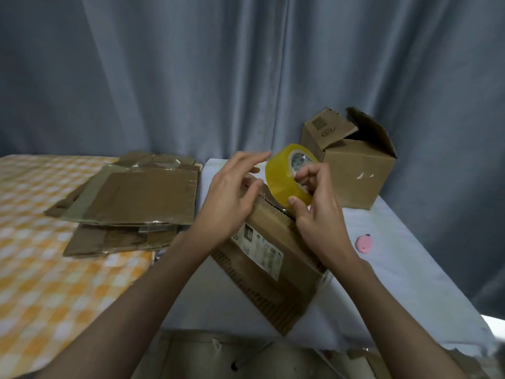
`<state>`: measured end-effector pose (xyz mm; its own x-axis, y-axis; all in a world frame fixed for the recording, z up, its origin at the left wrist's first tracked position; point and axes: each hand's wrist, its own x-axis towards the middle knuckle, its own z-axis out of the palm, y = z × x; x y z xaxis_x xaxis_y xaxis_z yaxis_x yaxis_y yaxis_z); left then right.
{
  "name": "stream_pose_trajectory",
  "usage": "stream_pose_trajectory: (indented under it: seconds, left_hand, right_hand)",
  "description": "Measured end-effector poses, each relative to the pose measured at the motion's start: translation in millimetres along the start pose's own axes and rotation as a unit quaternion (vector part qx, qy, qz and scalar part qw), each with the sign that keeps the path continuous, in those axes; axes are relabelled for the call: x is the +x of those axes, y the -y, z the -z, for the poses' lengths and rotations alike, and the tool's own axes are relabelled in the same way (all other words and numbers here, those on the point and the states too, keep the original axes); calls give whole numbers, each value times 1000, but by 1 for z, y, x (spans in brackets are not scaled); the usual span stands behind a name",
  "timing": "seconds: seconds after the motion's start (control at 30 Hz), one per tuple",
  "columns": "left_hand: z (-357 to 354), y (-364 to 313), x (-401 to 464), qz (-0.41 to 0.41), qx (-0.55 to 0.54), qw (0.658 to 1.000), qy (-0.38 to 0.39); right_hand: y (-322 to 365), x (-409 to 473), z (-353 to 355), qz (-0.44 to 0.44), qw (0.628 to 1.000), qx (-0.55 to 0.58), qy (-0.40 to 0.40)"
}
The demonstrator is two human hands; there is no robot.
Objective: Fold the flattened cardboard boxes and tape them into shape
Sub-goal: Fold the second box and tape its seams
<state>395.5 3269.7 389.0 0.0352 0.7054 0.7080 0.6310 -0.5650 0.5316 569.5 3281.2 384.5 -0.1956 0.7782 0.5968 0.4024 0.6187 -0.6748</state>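
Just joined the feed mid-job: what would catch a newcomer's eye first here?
First, the yellow tape roll at centre, gripped by the right hand above the folded cardboard box on the white table, with the left hand open beside it, fingers reaching toward the roll. Next, the stack of flattened boxes lying on the orange checked cloth to the left. Behind, a finished box stands with flaps open near the curtain.

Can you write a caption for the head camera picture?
Right hand holds a tape roll over a folded box, left hand beside it.
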Motion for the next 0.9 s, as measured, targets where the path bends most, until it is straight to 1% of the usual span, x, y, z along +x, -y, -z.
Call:
stream_pose_trajectory:
  seconds: [0.13, 0.27, 0.33, 0.47, 0.63, 0.73, 0.9]
  left_hand:
    - [-1, 1, 5, -43, 3, 999, 9]
    - [-2, 3, 7, -89, 6, 995, -36]
    - [-2, 3, 7, -97, -2, 994, -54]
    - [-1, -2, 7, -54, -11, 996, -74]
    - [6, -14, 11, 42, -30, 997, -64]
    - [14, -19, 16, 51, -19, 998, -42]
    - [29, -21, 26, 30, -9, 999, -29]
  right_hand:
    - [0, 0, 0, 8, 1000, 4, 18]
    - [0, 0, 3, 2, 999, 21, 34]
    - [-1, 0, 4, -5, 999, 20, 44]
    - [-3, 0, 4, -24, 998, 4, 64]
    - [-10, 3, 2, -25, 996, -58, 59]
    - [-15, 4, -3, -34, 993, -85, 69]
    - [-17, 5, -5, -32, 993, -85, 78]
